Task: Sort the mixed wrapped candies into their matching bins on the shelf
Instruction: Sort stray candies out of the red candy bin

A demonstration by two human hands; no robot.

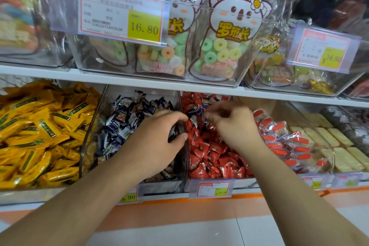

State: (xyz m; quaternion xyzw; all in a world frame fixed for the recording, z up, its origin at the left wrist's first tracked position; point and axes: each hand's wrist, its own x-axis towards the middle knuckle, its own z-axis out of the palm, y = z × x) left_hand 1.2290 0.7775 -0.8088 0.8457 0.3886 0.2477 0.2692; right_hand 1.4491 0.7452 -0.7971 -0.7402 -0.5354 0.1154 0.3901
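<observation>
- Red bin (pixel 184 158) holds stray navy candies (pixel 196 109) at its back, so the sorting is unfinished.
- Right hand (pixel 229 124) pinches over them; what it holds, I cannot tell.
- Left hand (pixel 159 136), curled just left of the bin wall, looks empty.

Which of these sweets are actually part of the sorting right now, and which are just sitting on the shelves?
In the job:
- red candy bin
- stray dark blue candies lying on the red ones
- dark blue candy bin
- left hand, right hand

Just sitting there:
- yellow bars
- ring-candy bags
- orange-capped packets
- price tag
</observation>
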